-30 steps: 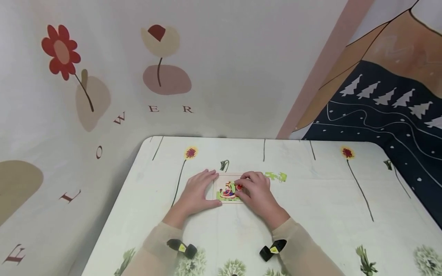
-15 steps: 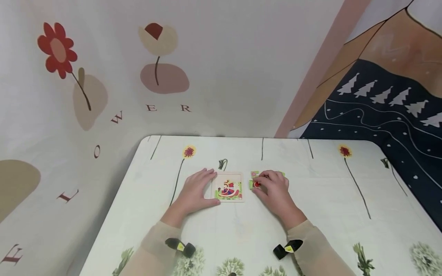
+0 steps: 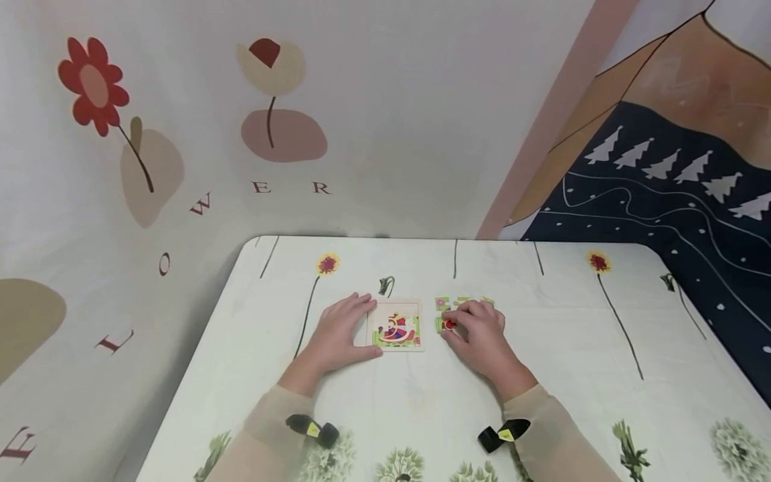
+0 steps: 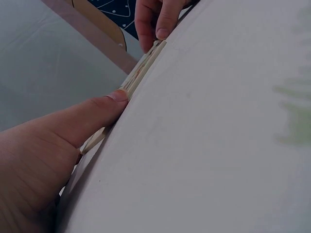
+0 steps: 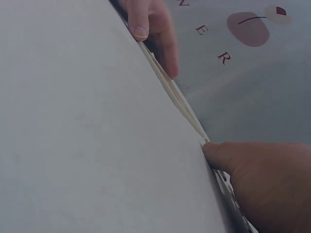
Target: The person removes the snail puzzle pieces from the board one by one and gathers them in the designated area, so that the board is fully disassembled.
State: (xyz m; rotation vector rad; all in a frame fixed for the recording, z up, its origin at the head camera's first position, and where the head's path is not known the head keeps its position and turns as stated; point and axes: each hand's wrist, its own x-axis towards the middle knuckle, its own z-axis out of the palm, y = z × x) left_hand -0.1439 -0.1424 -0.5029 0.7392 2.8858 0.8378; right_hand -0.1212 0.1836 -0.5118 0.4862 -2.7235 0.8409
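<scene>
A small square puzzle board (image 3: 394, 307) lies on the table, its lower part filled with pieces of a colourful red, blue and green picture. My left hand (image 3: 340, 336) rests along its left side, fingers near the top corner and thumb (image 4: 109, 103) touching the bottom corner. To the right of the board my right hand (image 3: 484, 338) pinches a green and red puzzle piece (image 3: 448, 325) between thumb and fingers. Just behind it lie loose green pieces, one with a pink flower (image 3: 442, 303); the hand partly hides them. The wrist views show board and pieces only edge-on.
The table (image 3: 572, 348) wears a white cloth printed with flowers. A light printed curtain (image 3: 391, 134) hangs behind and to the left, with a dark tree-patterned cloth (image 3: 662, 194) at the right. Each forearm wears a small black wrist camera (image 3: 504, 435).
My right hand has moved right, from over the board to beside it, with the red and green puzzle piece. Over the last half second it has hardly moved. The left hand stays at the board.
</scene>
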